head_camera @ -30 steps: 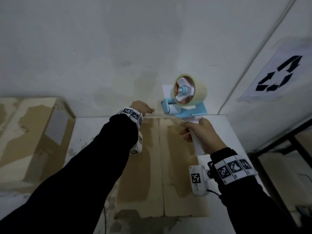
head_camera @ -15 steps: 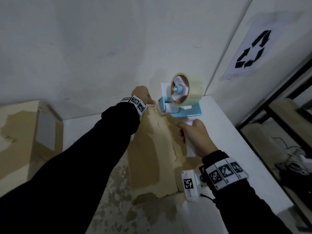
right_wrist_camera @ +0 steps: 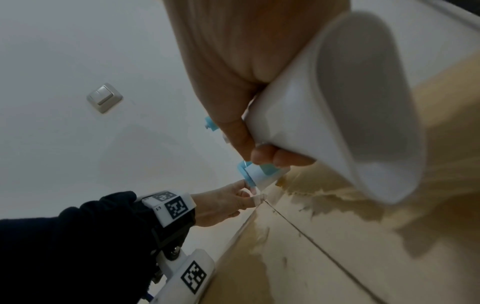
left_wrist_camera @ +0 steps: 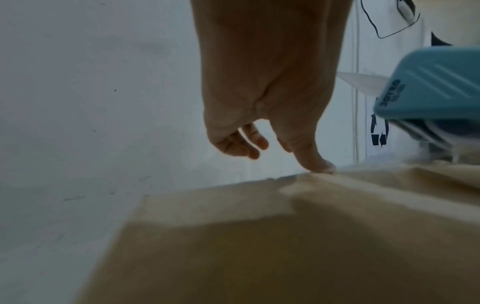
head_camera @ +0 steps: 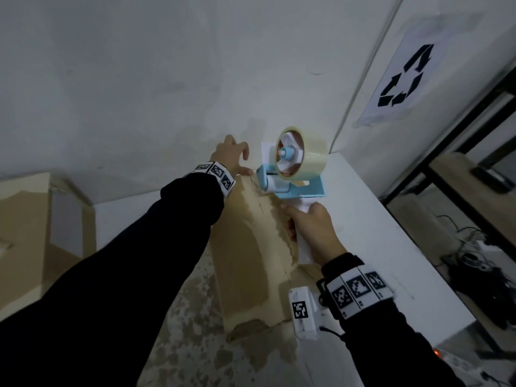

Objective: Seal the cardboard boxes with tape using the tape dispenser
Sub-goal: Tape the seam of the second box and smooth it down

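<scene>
Right hand (head_camera: 312,230) fingers clamped on tape dispenser (head_camera: 293,174), left hand (head_camera: 230,157) apparently thumb-pressing cardboard box (head_camera: 245,247), fingers apart

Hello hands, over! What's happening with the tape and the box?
Right hand grips dispenser at box's far edge. Left hand thumb presses tape end down there. Nothing in the way.

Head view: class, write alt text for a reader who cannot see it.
A person's right hand grips the white handle of a blue tape dispenser, its nose at the far end of a cardboard box seam. The left hand touches the box's far edge with its thumb. A recycling sign hangs on the wall.
</scene>
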A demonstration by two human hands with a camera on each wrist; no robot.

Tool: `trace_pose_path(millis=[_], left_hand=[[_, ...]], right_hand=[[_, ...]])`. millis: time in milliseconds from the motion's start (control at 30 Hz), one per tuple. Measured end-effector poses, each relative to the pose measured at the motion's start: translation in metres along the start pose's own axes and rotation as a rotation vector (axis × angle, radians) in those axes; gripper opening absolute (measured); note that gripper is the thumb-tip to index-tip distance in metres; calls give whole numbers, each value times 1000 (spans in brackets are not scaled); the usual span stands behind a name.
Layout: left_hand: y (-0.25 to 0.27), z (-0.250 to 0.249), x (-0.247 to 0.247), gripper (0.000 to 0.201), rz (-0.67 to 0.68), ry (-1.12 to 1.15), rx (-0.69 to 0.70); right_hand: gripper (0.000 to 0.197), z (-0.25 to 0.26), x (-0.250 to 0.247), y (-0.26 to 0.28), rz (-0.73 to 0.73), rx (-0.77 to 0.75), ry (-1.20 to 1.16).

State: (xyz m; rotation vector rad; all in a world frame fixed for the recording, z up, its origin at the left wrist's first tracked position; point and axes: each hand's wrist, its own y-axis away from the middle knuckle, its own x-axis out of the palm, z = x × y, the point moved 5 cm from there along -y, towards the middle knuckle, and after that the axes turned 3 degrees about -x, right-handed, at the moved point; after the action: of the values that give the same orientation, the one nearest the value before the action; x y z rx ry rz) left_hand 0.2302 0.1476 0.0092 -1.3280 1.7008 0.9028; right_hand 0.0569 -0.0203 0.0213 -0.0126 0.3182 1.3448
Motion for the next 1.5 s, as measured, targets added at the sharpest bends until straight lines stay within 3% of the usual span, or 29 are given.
trace_pose_path(millis=[100,200,333,500,833,1267,1500], left_hand=[[3,-13,0,22,70,-96,140],[9,-22,2,22,105,-192,203],[17,-16,7,33,157,-230,200],[30,3,28,40,276,-73,110],[41,12,48,45,81,-391,146],[48,7,44,47,81,-421,87],[43,9,46,46,88,-434,113]], right_hand=[[17,-1,2,2,-3,-6,-13],[17,-3,3,2,-8,-6,-24],[16,-3,5,3,0,-10,-17],[20,-7,13,5,22,10,-14],[23,-14,17,5,40,-29,139],[22,-25,11,29,34,-68,158],[27,-50,-21,72,40,-65,135]])
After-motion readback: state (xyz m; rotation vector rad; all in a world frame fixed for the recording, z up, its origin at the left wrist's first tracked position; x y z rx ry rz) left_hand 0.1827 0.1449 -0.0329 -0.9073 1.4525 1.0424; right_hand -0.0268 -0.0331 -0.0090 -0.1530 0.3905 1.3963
